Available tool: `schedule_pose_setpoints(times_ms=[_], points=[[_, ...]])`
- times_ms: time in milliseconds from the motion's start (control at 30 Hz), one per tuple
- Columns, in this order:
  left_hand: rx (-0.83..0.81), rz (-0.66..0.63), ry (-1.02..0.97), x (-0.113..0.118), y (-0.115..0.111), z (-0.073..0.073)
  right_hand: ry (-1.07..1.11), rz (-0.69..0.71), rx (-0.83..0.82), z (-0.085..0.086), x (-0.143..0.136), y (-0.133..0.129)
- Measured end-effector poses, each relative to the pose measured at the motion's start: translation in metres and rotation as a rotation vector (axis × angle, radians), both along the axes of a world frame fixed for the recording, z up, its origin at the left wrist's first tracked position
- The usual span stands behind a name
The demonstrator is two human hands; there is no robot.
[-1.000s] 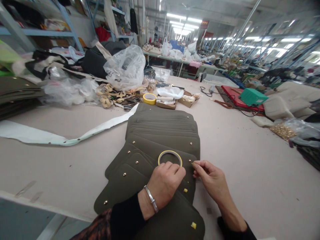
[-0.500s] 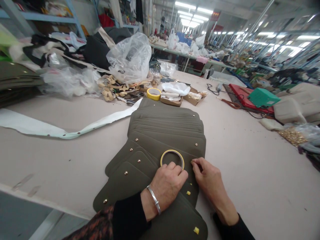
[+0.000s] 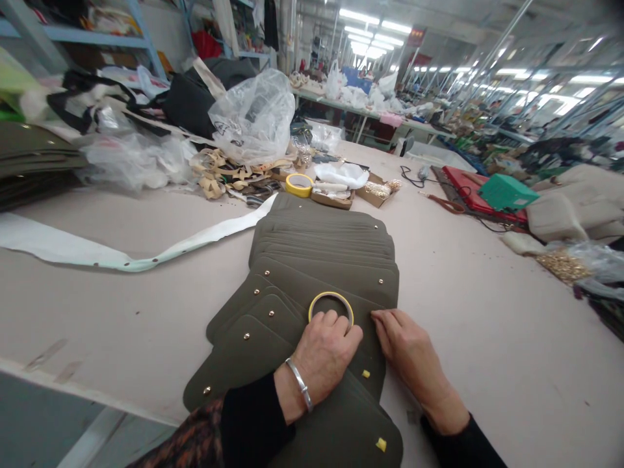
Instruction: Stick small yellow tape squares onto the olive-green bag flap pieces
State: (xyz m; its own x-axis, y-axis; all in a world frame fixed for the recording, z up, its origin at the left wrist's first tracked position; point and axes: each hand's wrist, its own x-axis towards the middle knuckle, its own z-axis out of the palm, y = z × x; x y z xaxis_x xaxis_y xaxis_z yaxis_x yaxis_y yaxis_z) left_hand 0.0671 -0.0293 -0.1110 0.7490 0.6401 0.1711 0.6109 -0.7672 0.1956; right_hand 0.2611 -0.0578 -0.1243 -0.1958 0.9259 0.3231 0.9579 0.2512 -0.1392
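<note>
A thin roll of yellow tape point(image 3: 331, 295) stands out beyond the curled fingers of my left hand point(image 3: 324, 354), which is closed on its near side above the olive-green panels point(image 3: 287, 370). The panels overlap in a fanned stack, with gold-coloured studs near several corners. Two yellow tape pieces point(image 3: 381, 444) stick to panels close to me. At the right edge of the stack, my right hand point(image 3: 409, 351) is closed in a pinch, fingertips touching a panel's edge. Whether a bit of tape sits in that pinch is too small to make out.
A second yellow tape roll point(image 3: 299, 184) lies beyond the stack, beside an open box of metal parts point(image 3: 377, 188). A white strip point(image 3: 141, 263) stretches to the left. Plastic bags point(image 3: 256, 117) and scraps crowd the far left. A green box point(image 3: 508, 192) rests on a red case at right.
My right hand has shifted slightly, its fingers now flatter against the panel's edge. My left hand stays on the tape roll. The whole view has moved a little.
</note>
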Motion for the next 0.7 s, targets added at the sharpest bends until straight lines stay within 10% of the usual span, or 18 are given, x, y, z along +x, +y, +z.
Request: schedule_pose_setpoints(times_ms=[367, 700], points=[[-0.035, -0.073, -0.213, -0.011, 0.004, 0.009, 0.233, -0.086, -0.383, 0.018, -0.004, -0.014], [-0.08, -0.161, -0.53, -0.017, -0.001, 0.014, 0.522, 0.158, 0.051, 0.042, -0.031, -0.035]])
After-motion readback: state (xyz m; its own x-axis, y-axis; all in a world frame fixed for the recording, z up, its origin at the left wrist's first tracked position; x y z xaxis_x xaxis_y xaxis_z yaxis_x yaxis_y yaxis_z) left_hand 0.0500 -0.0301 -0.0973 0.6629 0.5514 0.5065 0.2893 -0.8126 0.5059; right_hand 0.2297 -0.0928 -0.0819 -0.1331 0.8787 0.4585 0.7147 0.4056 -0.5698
